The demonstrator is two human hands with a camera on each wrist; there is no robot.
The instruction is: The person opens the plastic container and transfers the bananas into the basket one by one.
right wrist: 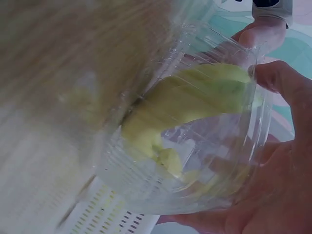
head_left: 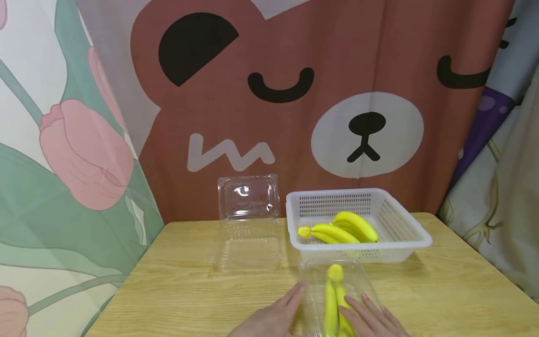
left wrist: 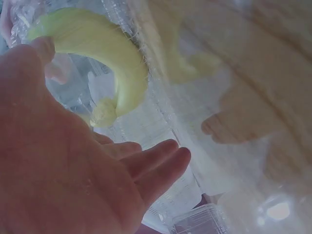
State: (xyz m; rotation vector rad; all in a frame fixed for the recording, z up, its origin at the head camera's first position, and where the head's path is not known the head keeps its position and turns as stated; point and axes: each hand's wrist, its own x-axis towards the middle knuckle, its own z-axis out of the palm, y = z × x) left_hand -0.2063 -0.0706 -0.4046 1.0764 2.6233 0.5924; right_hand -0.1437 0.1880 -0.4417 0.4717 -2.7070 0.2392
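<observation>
Both hands are down at the near edge of the wooden table (head_left: 189, 290), on either side of a clear clamshell box (head_left: 337, 299) with yellow bananas (head_left: 332, 304) inside. The left hand (head_left: 269, 318) lies flat against its side, fingers straight. The right hand (head_left: 372, 320) wraps the other side, fingers curled round the thin ribbed plastic (clear in the right wrist view). Just behind it, nearly touching, sits a white perforated basket (head_left: 404, 229) holding more bananas (head_left: 341, 229). An empty open clamshell (head_left: 248, 224) stands further left, bare woodgrain around it.
</observation>
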